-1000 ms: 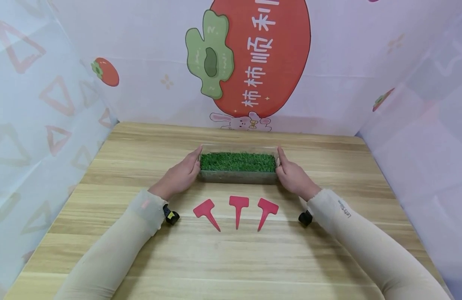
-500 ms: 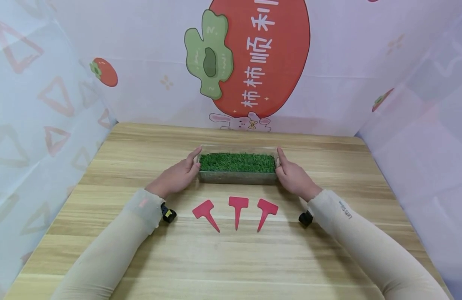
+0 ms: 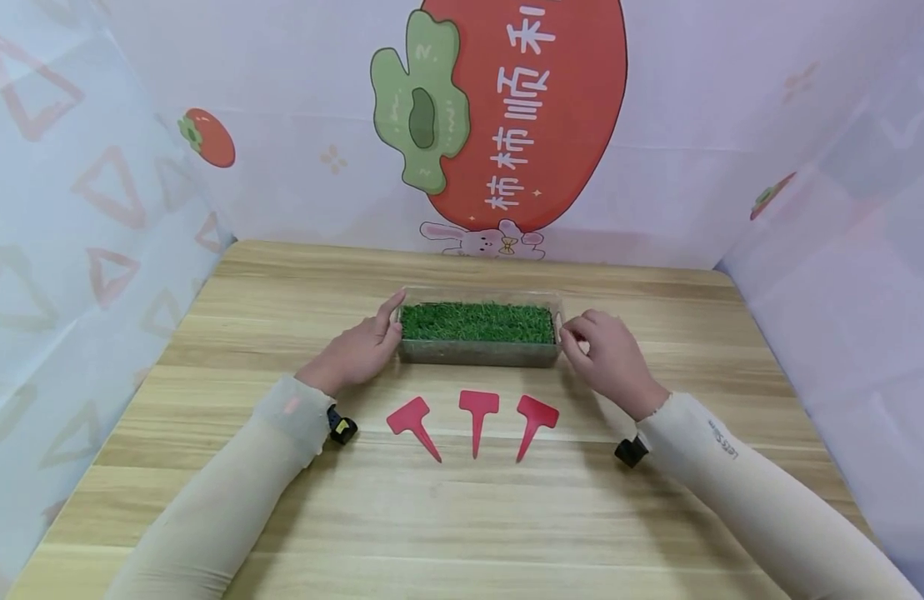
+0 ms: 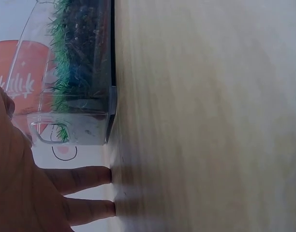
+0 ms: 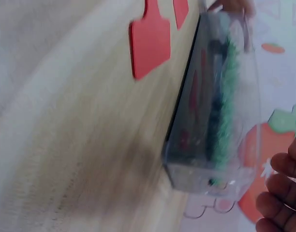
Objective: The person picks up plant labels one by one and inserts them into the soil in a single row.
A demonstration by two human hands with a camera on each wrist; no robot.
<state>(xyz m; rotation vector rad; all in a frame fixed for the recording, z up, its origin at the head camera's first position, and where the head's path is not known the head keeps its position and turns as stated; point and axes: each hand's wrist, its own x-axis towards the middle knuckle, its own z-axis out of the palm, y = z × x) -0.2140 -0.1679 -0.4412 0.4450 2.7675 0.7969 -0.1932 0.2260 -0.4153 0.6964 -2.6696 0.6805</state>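
Observation:
A clear plastic box (image 3: 480,353) stands on the table, with artificial grass (image 3: 476,323) over a dark layer inside. At the box's left end my left hand (image 3: 357,350) lies with its index finger along the upper corner. In the left wrist view, two straight fingers (image 4: 80,179) of that hand reach down to the tabletop beside the box's handle (image 4: 50,131). Just off the right end is my right hand (image 3: 607,354), its fingers loosely bent and holding nothing. The right wrist view shows a gap between those fingers (image 5: 278,191) and the box.
Three red T-shaped plant labels lie in front of the box: a left label (image 3: 412,421), a middle label (image 3: 478,412) and a right label (image 3: 535,418). The wooden table (image 3: 462,525) backs onto a printed cloth wall (image 3: 297,100), with more cloth at both sides.
My right hand has let go of the box's right end and moved outward to the right, its fingers bending. The left hand stays at the left end. Box and labels keep their places.

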